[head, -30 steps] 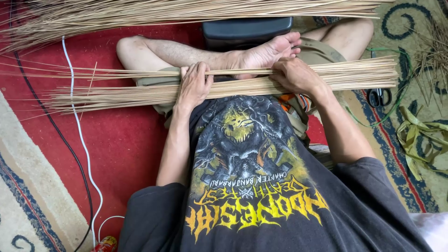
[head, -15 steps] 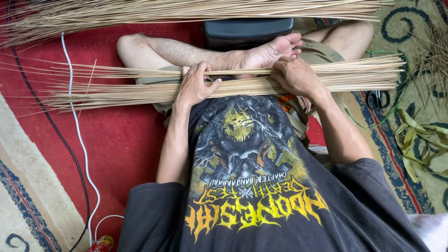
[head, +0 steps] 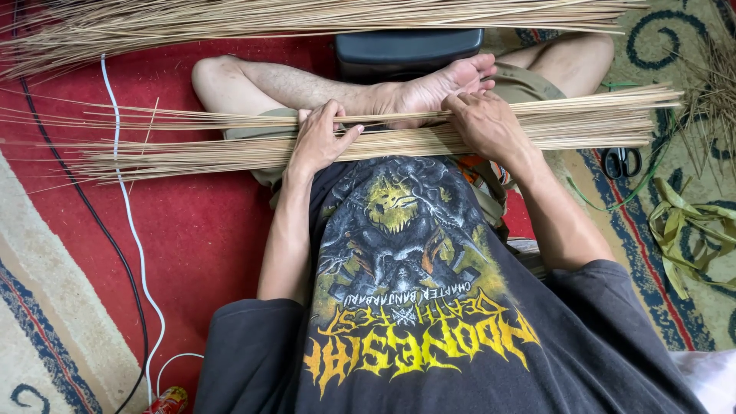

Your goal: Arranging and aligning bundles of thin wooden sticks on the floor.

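Red carpet [head: 199, 230] underfoot, patterned rug [head: 659, 215] to the right. Far heap of sticks [head: 307, 19] along the top edge, well apart from the hands.

Working bundle of sticks [head: 583, 123] laid crosswise over the lap, thin ends fanning loose to the left, butt ends near flush to the right. Foot [head: 437, 88] tucked against the bundle's far side, dark box [head: 406, 50] just beyond it.

Left hand [head: 318, 142] flat on the bundle, fingers spread, pressing rather than clasping. Right hand [head: 487, 123] curled over the top, fingertips tucked among the upper sticks; how many pinched, cannot tell.

Judged best handling: hold down firm with the left, lift few at a time with the right, keep butt ends level, avoid dragging the loose thin ends into a tangle.

Scissors [head: 622, 162] on the rug near the butt ends. Green strips [head: 682, 222] beside them. White cable [head: 123, 199] and black cable [head: 69, 184] across the carpet at left.
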